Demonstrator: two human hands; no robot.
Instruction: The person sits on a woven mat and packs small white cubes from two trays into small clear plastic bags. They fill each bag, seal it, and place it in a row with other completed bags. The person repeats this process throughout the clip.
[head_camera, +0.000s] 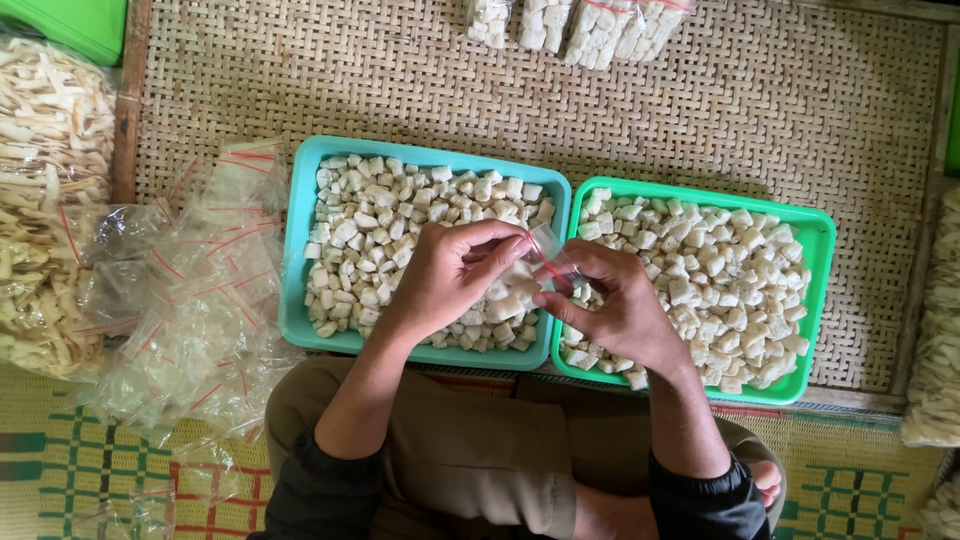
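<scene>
Right, handling notes:

- Left hand (450, 275) and right hand (610, 305) are both pinched shut on one small clear plastic zip bag with a red seal strip (530, 270), held above the seam between the two trays.
- Bag is partly filled with pale cube-shaped snack pieces (505, 300); the load sits low, the mouth at top right.
- Judgement: bag film is thin, limp and slick, with no stiffness of its own. Best hold is at the red strip, one hand each side of the mouth, as now.
- Judgement: light overall, but the cubes look dry and crumbly, so squeeze the film and not the contents.
- Turquoise rectangular plastic tray (300, 250) sits under the left hand, full of the same cubes.
- Green rectangular plastic tray (815, 300) sits just beside it under the right hand, also full.
- Both trays rest on a woven rattan mat (760, 110), not a desk.
- Heap of empty clear zip bags (190, 290) lies left of the turquoise tray.
- Filled bags (580, 25) lie at the mat's far edge.
</scene>
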